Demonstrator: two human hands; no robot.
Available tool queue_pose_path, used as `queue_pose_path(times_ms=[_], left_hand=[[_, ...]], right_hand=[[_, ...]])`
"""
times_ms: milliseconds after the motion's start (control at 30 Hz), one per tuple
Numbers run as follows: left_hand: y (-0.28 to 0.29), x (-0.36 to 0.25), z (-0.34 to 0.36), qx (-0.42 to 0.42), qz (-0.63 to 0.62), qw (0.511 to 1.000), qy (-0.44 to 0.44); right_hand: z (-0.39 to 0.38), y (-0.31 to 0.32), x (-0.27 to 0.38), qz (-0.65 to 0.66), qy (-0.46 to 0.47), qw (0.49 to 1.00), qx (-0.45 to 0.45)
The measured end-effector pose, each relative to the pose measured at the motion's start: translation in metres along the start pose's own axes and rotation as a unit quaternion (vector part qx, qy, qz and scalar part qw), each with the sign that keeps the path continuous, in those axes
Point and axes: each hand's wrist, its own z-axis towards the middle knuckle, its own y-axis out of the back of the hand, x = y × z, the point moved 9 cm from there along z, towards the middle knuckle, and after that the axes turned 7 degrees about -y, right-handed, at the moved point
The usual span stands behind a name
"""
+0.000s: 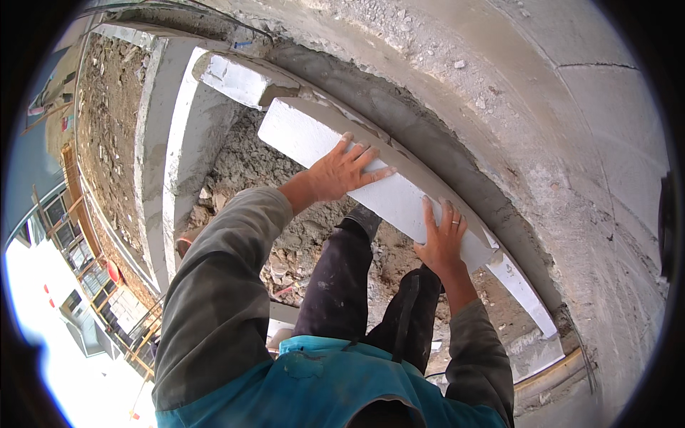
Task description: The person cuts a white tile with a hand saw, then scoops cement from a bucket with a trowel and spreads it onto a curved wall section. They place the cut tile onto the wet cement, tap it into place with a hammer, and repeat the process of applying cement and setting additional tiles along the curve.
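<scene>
A long white aerated-concrete block (303,137) lies slantwise in front of me along a low wall, its pale near face toward my body. My left hand (341,171) rests over its near top edge, fingers spread onto the top. Farther right, my right hand (444,239) grips the same block near its right end, thumb on the near face and fingers over the top; a ring shows on one finger. Another white block (239,80) with a chipped end sits just beyond the left end. To the right, a white block (519,289) continues the curved line.
A strip of grey mortar (457,153) runs behind the blocks, with a rough concrete slab (578,143) beyond. Rubble and soil (250,160) lie around my feet. Pale concrete beams (187,135) stand at left. A wooden board (549,371) lies at lower right.
</scene>
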Motion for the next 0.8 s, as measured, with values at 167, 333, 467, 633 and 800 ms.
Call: queue_pose_path(times_ms=[167,333,467,633,800], left_hand=[[-0.030,0.033,-0.003,0.008,0.018,1.000,-0.003],[-0.050,0.053,-0.009,0.007,0.025,1.000,-0.001],[-0.057,0.063,-0.012,-0.005,0.019,1.000,-0.006],[-0.066,0.064,-0.015,0.006,0.001,1.000,-0.015],[-0.065,0.069,-0.015,-0.036,0.036,0.999,-0.019]], right_hand=[[0.032,-0.020,0.013,0.017,0.003,1.000,-0.018],[0.050,-0.043,0.021,0.028,-0.009,0.999,0.015],[0.058,-0.053,0.024,0.034,-0.019,0.999,0.021],[0.063,-0.062,0.027,0.030,-0.022,0.999,0.029],[0.070,-0.065,0.028,0.037,-0.018,0.999,0.022]])
